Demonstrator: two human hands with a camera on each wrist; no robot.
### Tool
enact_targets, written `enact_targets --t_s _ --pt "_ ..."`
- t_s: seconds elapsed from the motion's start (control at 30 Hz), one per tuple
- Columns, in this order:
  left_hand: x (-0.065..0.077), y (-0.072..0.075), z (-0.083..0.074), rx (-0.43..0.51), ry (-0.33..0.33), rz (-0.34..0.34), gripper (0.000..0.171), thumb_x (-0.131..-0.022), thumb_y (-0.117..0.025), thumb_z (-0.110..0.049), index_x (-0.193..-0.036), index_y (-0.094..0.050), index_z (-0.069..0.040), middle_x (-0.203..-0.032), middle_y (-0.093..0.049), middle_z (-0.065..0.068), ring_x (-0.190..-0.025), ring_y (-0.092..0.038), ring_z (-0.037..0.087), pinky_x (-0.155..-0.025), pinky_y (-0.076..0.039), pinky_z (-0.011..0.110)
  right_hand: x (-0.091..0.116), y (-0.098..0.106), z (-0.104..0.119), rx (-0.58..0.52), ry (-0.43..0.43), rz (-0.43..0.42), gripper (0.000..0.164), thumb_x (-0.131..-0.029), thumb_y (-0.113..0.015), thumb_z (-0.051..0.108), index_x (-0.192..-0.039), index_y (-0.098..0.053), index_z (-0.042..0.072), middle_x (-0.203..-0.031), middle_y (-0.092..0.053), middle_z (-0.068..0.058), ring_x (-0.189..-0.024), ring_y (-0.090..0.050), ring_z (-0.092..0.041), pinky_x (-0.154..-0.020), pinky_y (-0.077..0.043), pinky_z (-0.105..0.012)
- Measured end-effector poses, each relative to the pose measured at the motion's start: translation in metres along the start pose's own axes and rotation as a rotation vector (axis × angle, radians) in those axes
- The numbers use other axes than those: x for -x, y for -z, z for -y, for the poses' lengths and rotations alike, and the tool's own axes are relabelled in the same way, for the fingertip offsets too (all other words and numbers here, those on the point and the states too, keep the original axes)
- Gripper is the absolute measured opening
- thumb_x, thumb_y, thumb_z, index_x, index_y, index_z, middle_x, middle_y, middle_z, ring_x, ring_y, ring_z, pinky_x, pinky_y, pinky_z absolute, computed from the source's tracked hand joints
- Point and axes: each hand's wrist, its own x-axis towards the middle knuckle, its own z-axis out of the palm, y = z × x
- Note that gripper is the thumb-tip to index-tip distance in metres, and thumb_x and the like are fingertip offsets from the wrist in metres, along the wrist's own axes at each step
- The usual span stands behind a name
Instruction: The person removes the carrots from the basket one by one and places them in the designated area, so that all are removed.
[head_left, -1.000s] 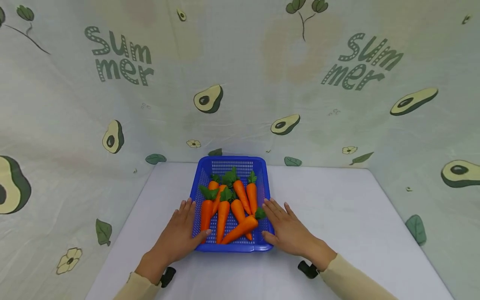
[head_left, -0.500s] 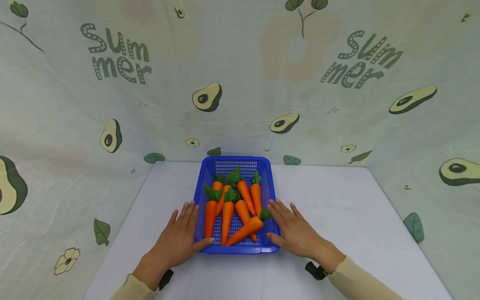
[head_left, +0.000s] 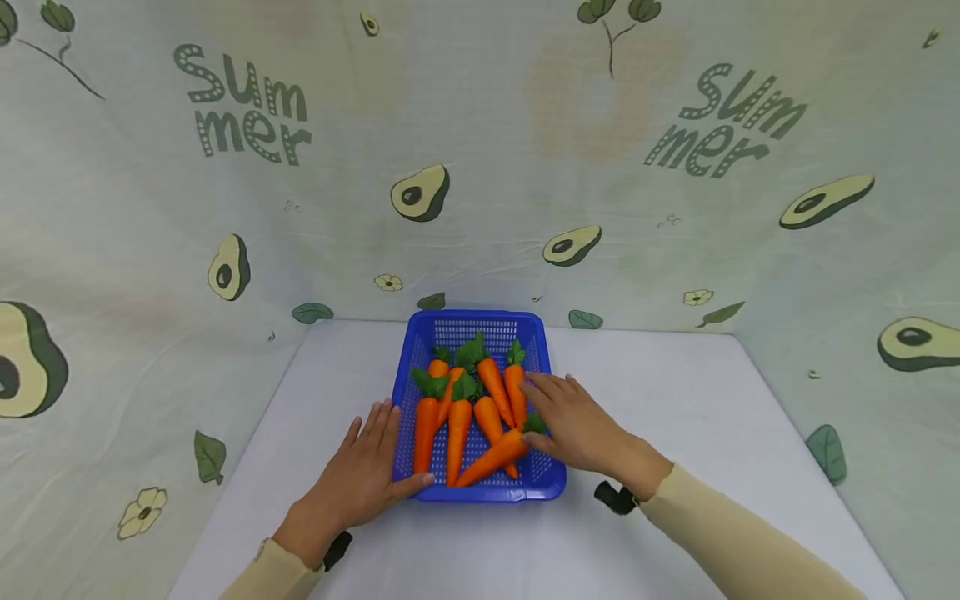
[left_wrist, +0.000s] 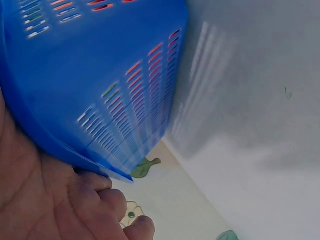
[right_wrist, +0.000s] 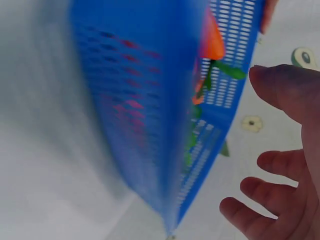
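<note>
A blue plastic basket (head_left: 487, 494) with slotted walls holds several orange carrots with green leafy tops. My left hand (head_left: 356, 475) lies along its left rim, fingers straight and thumb over the front corner. In the left wrist view, that palm sits right at the rim above the basket wall (left_wrist: 65, 65). My right hand (head_left: 581, 425) is over the right rim with fingers spread and relaxed. Its fingertips overlap the leafy top of the slanting front carrot (head_left: 491, 458) in the head view. The right wrist view shows thumb (right_wrist: 287, 92) and fingers apart, with nothing between them.
The basket stands on a white-covered table (head_left: 660, 400), near its back edge. Behind it hangs a pale cloth (head_left: 480, 108) printed with avocados, leaves and lettering. Black wrist straps (head_left: 615, 497) show below the hands.
My right hand has come off the basket's right side and moved up and inward over the rim. The basket has shifted slightly right in view. The left hand stays at the left rim.
</note>
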Motion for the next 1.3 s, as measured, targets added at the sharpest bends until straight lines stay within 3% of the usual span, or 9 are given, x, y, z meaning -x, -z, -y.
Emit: enact_targets --t_s 0.17,0.3,0.37,0.5,0.67,0.87,1.03,1.17,1.3 --pt "-0.001 0.001 0.001 0.012 0.013 0.013 0.123 -0.09 -0.048 -0.087 -0.165 -0.022 0.007 -0.173 -0.019 0.028 -0.161 -0.017 0.046 -0.128 -0.019 0.067 -0.05 0.018 0.014 -0.112 0.02 0.014 0.074 -0.1 -0.074 0.036 -0.159 -0.044 0.003 -0.163 -0.044 -0.023 -0.149 -0.045 -0.042 -0.123 -0.037 -0.059" --pt "-0.002 -0.001 0.004 0.024 0.023 0.026 0.124 -0.089 -0.05 -0.087 -0.165 -0.02 0.006 -0.174 -0.017 0.027 -0.161 -0.016 0.045 -0.128 -0.017 0.066 -0.09 0.017 0.028 -0.378 -0.028 0.081 0.07 -0.102 -0.071 0.031 -0.162 -0.041 0.011 -0.168 -0.039 -0.017 -0.155 -0.039 -0.037 -0.126 -0.034 -0.056" --pt "-0.005 -0.002 0.004 0.044 0.031 0.034 0.125 -0.088 -0.052 -0.087 -0.165 -0.019 0.006 -0.174 -0.017 0.026 -0.162 -0.015 0.045 -0.128 -0.017 0.066 -0.105 0.01 0.032 -0.548 -0.055 0.116 0.071 -0.101 -0.072 0.025 -0.163 -0.04 0.016 -0.168 -0.04 -0.013 -0.153 -0.041 -0.035 -0.123 -0.039 -0.055" --pt "-0.009 -0.004 0.001 0.066 0.037 0.057 0.126 -0.087 -0.053 -0.088 -0.167 -0.017 0.004 -0.175 -0.015 0.023 -0.163 -0.013 0.043 -0.129 -0.015 0.065 -0.121 -0.007 0.035 -0.881 -0.122 0.174 0.073 -0.098 -0.073 0.012 -0.163 -0.041 0.023 -0.165 -0.044 -0.01 -0.147 -0.048 -0.037 -0.114 -0.05 -0.055" --pt "-0.011 -0.006 0.0 0.05 0.029 0.07 0.126 -0.087 -0.053 -0.088 -0.167 -0.015 0.003 -0.176 -0.013 0.023 -0.163 -0.012 0.042 -0.13 -0.016 0.063 -0.127 -0.032 0.032 -1.152 -0.264 0.22 0.073 -0.096 -0.072 0.001 -0.161 -0.045 0.021 -0.166 -0.041 -0.017 -0.147 -0.049 -0.04 -0.112 -0.052 -0.051" --pt "-0.013 -0.005 -0.004 0.061 0.025 0.067 0.126 -0.087 -0.055 -0.087 -0.167 -0.016 0.002 -0.176 -0.014 0.022 -0.163 -0.013 0.042 -0.13 -0.016 0.063 -0.125 -0.051 0.032 -1.333 -0.436 0.277 0.075 -0.095 -0.07 -0.005 -0.162 -0.043 0.015 -0.162 -0.044 -0.022 -0.139 -0.056 -0.04 -0.109 -0.054 -0.054" --pt "-0.012 -0.005 -0.005 0.061 0.029 0.073 0.127 -0.086 -0.053 -0.089 -0.168 -0.015 0.002 -0.176 -0.012 0.021 -0.164 -0.012 0.041 -0.13 -0.016 0.063 -0.124 -0.057 0.039 -1.444 -0.564 0.325 0.078 -0.092 -0.07 -0.011 -0.161 -0.041 0.01 -0.144 -0.053 -0.027 -0.117 -0.068 -0.04 -0.106 -0.055 -0.059" --pt "-0.009 -0.005 -0.002 0.049 0.036 0.069 0.127 -0.087 -0.051 -0.09 -0.167 -0.015 0.002 -0.176 -0.012 0.022 -0.164 -0.011 0.041 -0.13 -0.016 0.064 -0.124 -0.063 0.05 -1.448 -0.566 0.388 0.083 -0.092 -0.071 -0.01 -0.164 -0.035 0.008 -0.135 -0.057 -0.025 -0.106 -0.072 -0.038 -0.102 -0.057 -0.057" --pt "-0.005 -0.005 0.0 0.041 0.038 0.057 0.126 -0.087 -0.049 -0.09 -0.167 -0.017 0.003 -0.176 -0.013 0.023 -0.163 -0.013 0.042 -0.129 -0.018 0.065 -0.127 -0.071 0.057 -1.456 -0.562 0.413 0.085 -0.092 -0.071 -0.009 -0.165 -0.032 0.008 -0.142 -0.052 -0.023 -0.102 -0.072 -0.034 -0.099 -0.059 -0.057"
